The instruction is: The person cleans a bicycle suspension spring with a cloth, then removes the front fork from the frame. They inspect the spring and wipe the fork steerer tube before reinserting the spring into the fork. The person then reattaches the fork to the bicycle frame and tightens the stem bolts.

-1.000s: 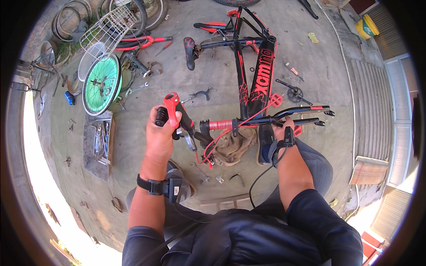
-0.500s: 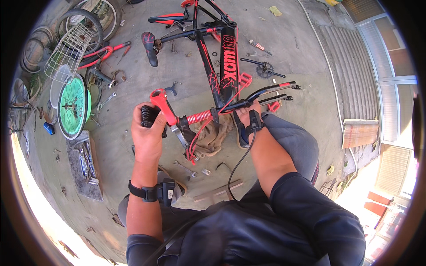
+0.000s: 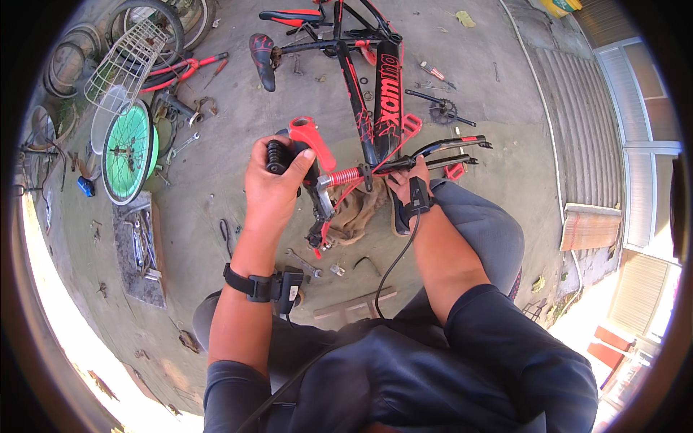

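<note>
My left hand (image 3: 271,187) is closed around the handlebar beside its black ribbed grip (image 3: 278,156), thumb pressed near the red stem (image 3: 310,141). The stem leans just above red ringed spacers (image 3: 343,177) at the front of a black and red bicycle frame (image 3: 388,94); whether they touch is unclear. Under the front end, my right hand (image 3: 410,180) grips the black bicycle fork (image 3: 433,155), its fingers partly hidden. The fork's legs point right. Red cables and part of the handlebar hang over a brown cloth (image 3: 361,216).
A wrench (image 3: 303,263) and small parts lie near my feet. To the left are a tray of tools (image 3: 141,249), a green wheel (image 3: 126,153) and a wire basket (image 3: 126,65). A crankset (image 3: 442,110) and red pedal (image 3: 411,126) lie beyond the fork.
My left hand has moved right and slightly up with the handlebar, and the red stem has swung closer to the frame. My right hand stays on the fork. The whole view has shifted slightly.
</note>
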Motion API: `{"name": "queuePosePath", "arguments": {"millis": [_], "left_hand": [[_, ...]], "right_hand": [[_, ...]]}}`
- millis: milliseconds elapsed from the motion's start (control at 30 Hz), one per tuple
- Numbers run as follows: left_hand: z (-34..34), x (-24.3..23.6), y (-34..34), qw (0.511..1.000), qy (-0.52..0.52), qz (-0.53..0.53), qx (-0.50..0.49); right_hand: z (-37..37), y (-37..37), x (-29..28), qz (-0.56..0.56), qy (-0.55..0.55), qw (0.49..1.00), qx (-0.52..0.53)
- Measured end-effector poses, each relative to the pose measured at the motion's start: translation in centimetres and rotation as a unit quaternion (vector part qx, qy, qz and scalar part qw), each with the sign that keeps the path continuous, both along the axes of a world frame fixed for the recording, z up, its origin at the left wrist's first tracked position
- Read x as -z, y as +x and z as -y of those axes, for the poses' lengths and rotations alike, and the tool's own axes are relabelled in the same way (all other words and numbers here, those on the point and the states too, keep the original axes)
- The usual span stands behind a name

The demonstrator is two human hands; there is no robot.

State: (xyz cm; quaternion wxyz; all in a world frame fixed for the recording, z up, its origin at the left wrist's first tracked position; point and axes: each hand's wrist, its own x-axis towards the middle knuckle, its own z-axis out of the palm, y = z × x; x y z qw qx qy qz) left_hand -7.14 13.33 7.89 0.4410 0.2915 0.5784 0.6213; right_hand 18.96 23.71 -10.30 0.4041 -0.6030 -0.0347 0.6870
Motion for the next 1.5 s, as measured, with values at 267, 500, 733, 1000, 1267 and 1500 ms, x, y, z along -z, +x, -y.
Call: {"name": "queuePosePath", "arguments": {"millis": [267, 500, 733, 1000, 1267, 1500], "left_hand": [[0.5, 1.0, -1.3, 0.999, -0.009, 0.051, 0.003], [0.5, 2.6, -1.9, 0.996, -0.048, 0.062, 0.03], [4.3, 4.4, -3.2, 0.986, -0.096, 0.128, -0.046], [6.4, 3.6, -5.5, 0.967, -0.109, 0.2, -0.111], [9.7, -2.9, -9.1, 0.951, -0.049, 0.254, -0.168], [11.8, -2.4, -11.6, 0.919, -0.036, 0.283, -0.271]], "right_hand": [[1.6, -3.0, -5.9, 0.106, 0.005, 0.99, -0.093], [1.2, -9.2, -12.3, -0.074, 0.228, 0.906, -0.349], [-2.5, -11.7, -16.1, -0.014, 0.224, 0.89, -0.397], [-6.2, -8.2, -19.9, 0.065, 0.279, 0.881, -0.378], [-7.4, -9.9, -16.8, 0.09, 0.241, 0.872, -0.416], [-10.4, -16.0, -10.6, 0.129, 0.215, 0.834, -0.492]]}}
